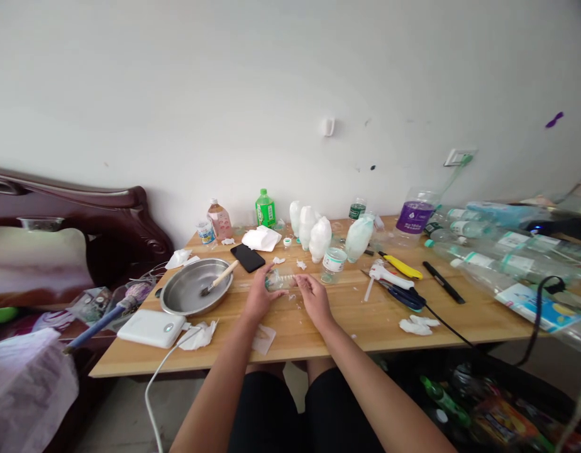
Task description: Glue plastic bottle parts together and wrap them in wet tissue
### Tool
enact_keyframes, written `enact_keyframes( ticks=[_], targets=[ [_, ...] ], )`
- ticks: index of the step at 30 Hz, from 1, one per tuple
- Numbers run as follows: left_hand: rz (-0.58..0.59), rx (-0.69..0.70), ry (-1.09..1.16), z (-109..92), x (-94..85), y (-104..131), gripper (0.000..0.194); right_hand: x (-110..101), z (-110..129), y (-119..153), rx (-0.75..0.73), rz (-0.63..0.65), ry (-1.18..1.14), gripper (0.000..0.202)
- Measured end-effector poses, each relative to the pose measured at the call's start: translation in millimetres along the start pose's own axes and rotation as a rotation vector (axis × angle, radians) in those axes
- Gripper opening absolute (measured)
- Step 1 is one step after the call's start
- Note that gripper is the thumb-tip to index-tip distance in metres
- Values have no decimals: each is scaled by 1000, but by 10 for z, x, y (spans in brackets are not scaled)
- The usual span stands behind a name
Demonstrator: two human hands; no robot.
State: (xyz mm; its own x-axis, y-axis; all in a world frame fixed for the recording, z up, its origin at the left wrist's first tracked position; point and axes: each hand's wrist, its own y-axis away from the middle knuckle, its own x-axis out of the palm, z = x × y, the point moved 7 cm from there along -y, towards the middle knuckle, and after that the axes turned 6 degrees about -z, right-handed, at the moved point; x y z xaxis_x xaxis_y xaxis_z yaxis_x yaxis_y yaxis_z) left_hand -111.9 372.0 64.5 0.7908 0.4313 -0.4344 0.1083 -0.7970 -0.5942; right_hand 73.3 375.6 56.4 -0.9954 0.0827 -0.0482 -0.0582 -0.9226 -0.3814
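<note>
A clear plastic bottle piece [282, 280] lies sideways just above the wooden table, between my two hands. My left hand [262, 294] is wrapped around its wider left end. At its right end, the fingertips of my right hand [314, 298] pinch the narrower part. A cut clear bottle section with a pale label [334, 263] stands to the right of my hands. Behind it are several white-coated bottle shapes [320, 239]. A black phone [248, 258] rests beyond my left hand.
To the left are a steel bowl [170, 302] with a brush [219, 280] and a white power bank [151, 328]. On the right lie a white glue gun [389, 277], a yellow utility knife [403, 267], a black marker [444, 283] and several empty bottles [488, 270]. Tissue scraps dot the table.
</note>
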Motion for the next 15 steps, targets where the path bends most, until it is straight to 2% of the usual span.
enact_keyframes(
  ticks=[6,8,11,13,15],
  targets=[
    [-25,41,-50,-58,-21,-2,65,-5,-50,-13,-34,-10,58,35],
    [-37,62,-66,-113,-56,2,55,-19,-81,-27,-43,-27,93,32],
    [-87,80,-103,-237,-159,-22,31,-6,-109,-34,-53,-27,130,30],
    [-113,102,-136,-351,-222,-72,26,33,-130,-28,-54,-11,141,29],
    [-92,152,-169,-482,-234,-142,25,78,-157,-19,-56,7,155,30]
  ],
)
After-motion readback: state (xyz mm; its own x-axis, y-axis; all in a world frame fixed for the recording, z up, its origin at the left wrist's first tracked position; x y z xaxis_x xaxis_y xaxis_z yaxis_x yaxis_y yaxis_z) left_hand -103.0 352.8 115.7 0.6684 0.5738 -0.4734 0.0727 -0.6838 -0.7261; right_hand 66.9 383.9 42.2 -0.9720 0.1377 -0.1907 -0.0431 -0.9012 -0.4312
